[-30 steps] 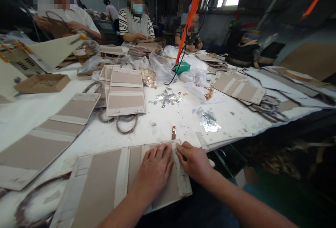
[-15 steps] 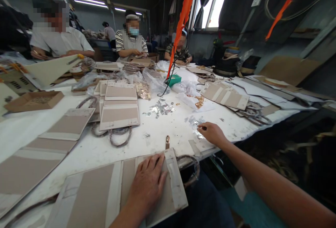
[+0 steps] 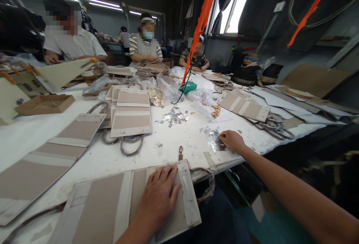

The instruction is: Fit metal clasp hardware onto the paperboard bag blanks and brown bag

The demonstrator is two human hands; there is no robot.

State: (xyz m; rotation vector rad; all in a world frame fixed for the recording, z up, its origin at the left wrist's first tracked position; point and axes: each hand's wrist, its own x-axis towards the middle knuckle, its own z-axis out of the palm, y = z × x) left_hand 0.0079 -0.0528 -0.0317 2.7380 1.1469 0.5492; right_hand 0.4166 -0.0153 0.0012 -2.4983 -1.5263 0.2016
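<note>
My left hand [image 3: 161, 191] lies flat, fingers stretched out, on a beige bag panel [image 3: 99, 199] with pale strips across it. A plastic-wrapped handle [image 3: 209, 182] curves out from that panel's right end, and a small gold metal tab [image 3: 181, 152] sticks out past its far edge. Farther right, my right hand [image 3: 232, 141] is at a pile of thin silvery metal pieces [image 3: 214, 141], its fingertips pinched together at the pile's edge. Whatever is between those fingertips is too small to make out.
Another silvery pile [image 3: 174, 116] lies mid-table. Stacked panels [image 3: 131, 118] stand left of it, and more panels [image 3: 242, 105] lie at right. Gold pieces [image 3: 215, 111] rest on white plastic. An orange strip [image 3: 200, 27] hangs over the table. Co-workers [image 3: 74, 42] sit across.
My right hand has shifted slightly at the silvery pile, fingers still together. My left hand stays on the panel. The whole view has moved a little to the right.
</note>
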